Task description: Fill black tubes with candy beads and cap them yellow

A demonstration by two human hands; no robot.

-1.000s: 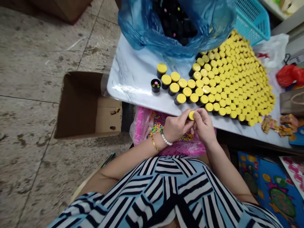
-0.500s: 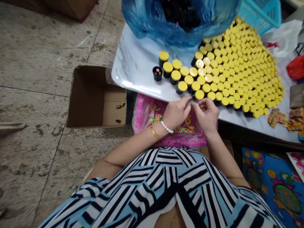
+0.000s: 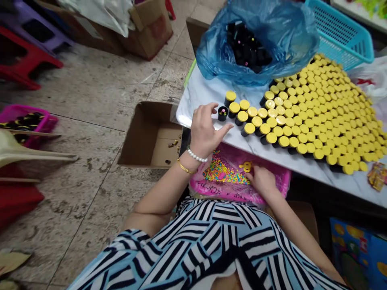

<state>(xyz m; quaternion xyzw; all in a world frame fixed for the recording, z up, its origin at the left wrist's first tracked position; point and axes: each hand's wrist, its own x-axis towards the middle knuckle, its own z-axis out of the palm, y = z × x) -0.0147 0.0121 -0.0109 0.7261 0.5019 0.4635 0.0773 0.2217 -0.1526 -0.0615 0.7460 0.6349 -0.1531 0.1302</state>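
My left hand (image 3: 205,131) is over the table's near-left edge, thumb and fingers spread apart around a small open black cup (image 3: 223,116) without clear contact. Small coloured balls and a pink piece show inside that cup. Low over the pink plastic-lined basket (image 3: 199,188), my right hand (image 3: 263,180) has its fingers closed at the edge of a small yellow plastic piece (image 3: 246,166); its fingertips are partly hidden. Many coloured beads (image 3: 222,171) lie in the basket. Rows of black cups with yellow lids (image 3: 314,121) stand upright beside the open cup.
A blue plastic bag (image 3: 287,48) holding black cups (image 3: 248,46) sits at the table's far side, with a turquoise basket (image 3: 344,30) to its right. An open cardboard box (image 3: 145,133) stands on the floor to the left. Stools (image 3: 27,60) are at far left.
My hands were together above the basket and have parted. The left moved left to the open cup, the right down to the yellow piece. The view has shifted left.
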